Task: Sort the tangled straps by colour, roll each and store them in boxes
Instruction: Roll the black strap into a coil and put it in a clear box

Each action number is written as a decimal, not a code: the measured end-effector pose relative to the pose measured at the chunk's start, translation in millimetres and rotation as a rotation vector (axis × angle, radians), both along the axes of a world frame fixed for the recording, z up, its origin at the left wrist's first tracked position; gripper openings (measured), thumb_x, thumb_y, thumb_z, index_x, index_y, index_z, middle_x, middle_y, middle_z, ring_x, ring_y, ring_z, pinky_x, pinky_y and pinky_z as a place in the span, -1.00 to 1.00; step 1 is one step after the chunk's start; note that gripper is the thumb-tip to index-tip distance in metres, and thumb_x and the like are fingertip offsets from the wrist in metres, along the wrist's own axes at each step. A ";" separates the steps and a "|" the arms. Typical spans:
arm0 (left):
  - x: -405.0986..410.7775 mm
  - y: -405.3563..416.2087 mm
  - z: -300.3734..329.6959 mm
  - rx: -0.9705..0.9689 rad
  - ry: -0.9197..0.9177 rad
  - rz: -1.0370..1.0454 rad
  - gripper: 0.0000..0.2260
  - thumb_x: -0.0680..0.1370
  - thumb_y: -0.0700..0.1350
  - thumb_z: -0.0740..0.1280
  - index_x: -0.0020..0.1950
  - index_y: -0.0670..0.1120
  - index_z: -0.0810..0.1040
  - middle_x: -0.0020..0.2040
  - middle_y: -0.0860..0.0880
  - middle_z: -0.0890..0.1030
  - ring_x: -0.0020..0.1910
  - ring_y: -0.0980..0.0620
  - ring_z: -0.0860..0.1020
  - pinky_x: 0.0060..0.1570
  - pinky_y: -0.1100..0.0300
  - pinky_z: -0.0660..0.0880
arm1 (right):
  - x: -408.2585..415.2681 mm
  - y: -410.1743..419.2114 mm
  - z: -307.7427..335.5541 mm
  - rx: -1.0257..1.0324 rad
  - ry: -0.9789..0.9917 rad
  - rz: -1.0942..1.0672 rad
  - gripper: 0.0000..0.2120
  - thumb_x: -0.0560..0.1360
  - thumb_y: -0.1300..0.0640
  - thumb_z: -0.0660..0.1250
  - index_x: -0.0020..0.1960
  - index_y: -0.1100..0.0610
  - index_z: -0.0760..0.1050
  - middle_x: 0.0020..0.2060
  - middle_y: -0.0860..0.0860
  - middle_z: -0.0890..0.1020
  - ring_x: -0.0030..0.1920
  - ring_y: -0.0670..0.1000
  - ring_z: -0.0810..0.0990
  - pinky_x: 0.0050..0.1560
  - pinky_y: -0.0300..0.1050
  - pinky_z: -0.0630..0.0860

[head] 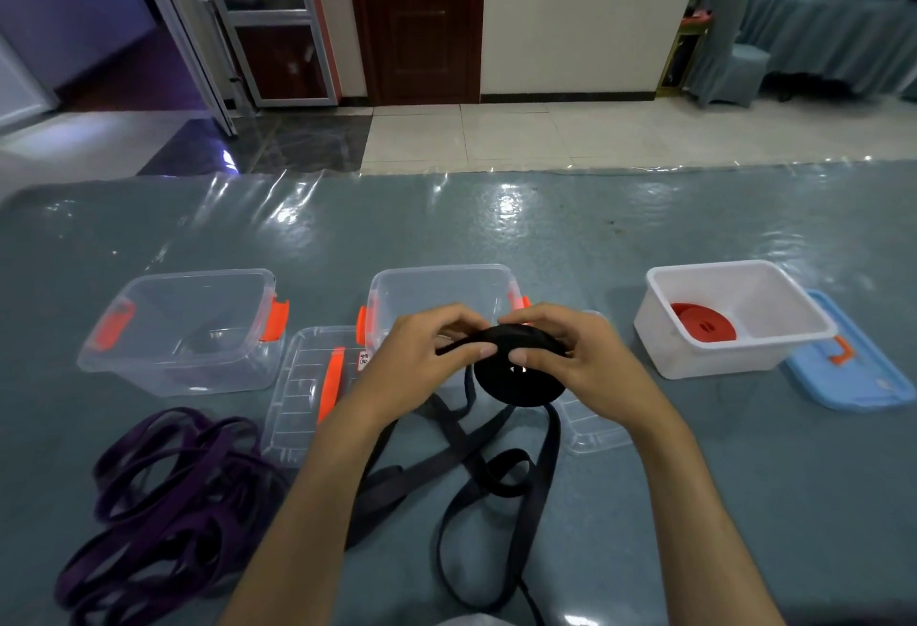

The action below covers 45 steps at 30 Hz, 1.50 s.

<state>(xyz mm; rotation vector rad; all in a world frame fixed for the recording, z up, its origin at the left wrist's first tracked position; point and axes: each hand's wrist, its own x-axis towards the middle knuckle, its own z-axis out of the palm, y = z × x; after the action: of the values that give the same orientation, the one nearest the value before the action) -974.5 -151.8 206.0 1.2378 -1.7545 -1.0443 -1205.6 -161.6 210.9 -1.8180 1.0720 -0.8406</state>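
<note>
A black strap roll (518,380) is held above the table in front of the middle clear box (441,285). My right hand (570,352) grips the roll from the right, thumb on its face. My left hand (424,352) pinches the strap where it feeds onto the roll. The loose black strap (489,481) trails in loops on the table below. A purple strap pile (163,491) lies tangled at the near left. A rolled red strap (704,323) sits inside the white box (764,352) on the right.
An empty clear box with orange latches (193,328) stands at the left. A clear lid (307,387) lies between the two clear boxes, another clear lid (595,427) lies under my right wrist. A blue lid (853,367) sits beside the white box.
</note>
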 end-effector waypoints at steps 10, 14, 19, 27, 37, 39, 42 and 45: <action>4.9 10.0 6.5 0.029 0.206 0.122 -0.71 0.46 -0.20 0.60 0.10 -0.05 0.62 -0.01 -0.03 0.70 0.03 0.02 0.70 0.12 0.15 0.64 | 3.4 3.4 6.1 0.045 -0.137 0.060 -0.62 0.68 0.18 0.30 0.47 -0.03 0.50 0.09 0.10 0.75 0.17 0.04 0.72 0.24 -0.01 0.63; 0.9 10.1 8.5 -0.027 0.248 0.165 -0.72 0.44 -0.23 0.61 0.04 -0.07 0.59 -0.05 0.01 0.70 0.00 0.02 0.71 0.13 0.16 0.63 | 1.9 1.8 8.1 0.027 -0.087 0.094 -0.64 0.65 0.18 0.36 0.41 -0.05 0.55 0.19 -0.06 0.72 0.22 -0.03 0.69 0.25 -0.01 0.63; -5.3 7.9 11.9 -0.014 0.305 0.190 -0.79 0.44 -0.25 0.60 -0.01 -0.12 0.64 -0.07 0.01 0.74 -0.02 0.03 0.73 0.09 0.18 0.64 | -1.4 -3.9 5.9 0.036 -0.179 0.067 -0.59 0.53 0.27 0.50 0.33 0.04 0.59 0.09 0.04 0.75 0.11 0.08 0.74 0.17 0.09 0.67; -5.9 -5.5 17.7 -0.051 0.328 0.181 -0.80 0.44 -0.28 0.59 -0.01 -0.08 0.69 -0.04 0.06 0.75 0.01 0.03 0.73 0.12 0.19 0.63 | -4.6 -14.3 4.3 0.096 -0.336 0.020 -0.67 0.52 0.20 0.51 0.26 0.08 0.58 -0.03 0.24 0.74 -0.03 0.45 0.67 0.09 0.46 0.60; 6.1 -20.2 18.6 -0.017 0.243 0.170 -0.78 0.46 -0.22 0.59 0.07 -0.03 0.74 0.02 0.05 0.76 0.09 0.03 0.72 0.27 0.00 0.61 | 3.4 -23.9 7.1 0.096 -0.366 -0.094 -0.67 0.42 0.23 0.58 0.10 0.13 0.52 -0.02 0.21 0.73 -0.06 0.31 0.72 -0.04 0.22 0.69; 4.3 -21.8 16.0 0.009 0.274 0.163 -0.75 0.46 -0.21 0.60 0.09 -0.02 0.71 0.04 0.03 0.75 0.10 0.01 0.71 0.25 0.02 0.61 | 4.2 -24.3 6.9 0.032 -0.382 -0.173 -0.70 0.42 0.28 0.58 0.04 0.18 0.52 -0.03 0.18 0.75 -0.07 0.21 0.75 -0.07 0.13 0.70; 6.8 -26.8 13.9 0.026 0.263 0.120 -0.71 0.43 -0.23 0.62 0.10 -0.03 0.69 0.03 0.00 0.74 0.08 0.00 0.71 0.19 0.06 0.63 | 3.6 -24.6 4.8 0.053 -0.375 -0.193 -0.69 0.42 0.30 0.58 -0.03 0.18 0.46 -0.05 0.15 0.73 -0.10 0.16 0.76 -0.14 0.05 0.69; 2.7 -27.2 10.7 0.009 0.290 0.155 -0.73 0.37 -0.28 0.64 -0.01 -0.11 0.66 -0.07 0.00 0.75 -0.01 0.01 0.73 0.12 0.15 0.64 | 0.3 -25.8 2.3 0.131 -0.362 -0.117 -0.66 0.42 0.28 0.59 0.03 0.14 0.45 -0.16 0.10 0.64 -0.19 0.08 0.71 -0.18 0.00 0.64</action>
<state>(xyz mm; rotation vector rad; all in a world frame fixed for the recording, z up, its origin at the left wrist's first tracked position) -971.9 -179.0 216.7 1.1446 -1.4128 -1.0810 -1205.3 -187.4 213.2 -1.4366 0.9786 -1.0948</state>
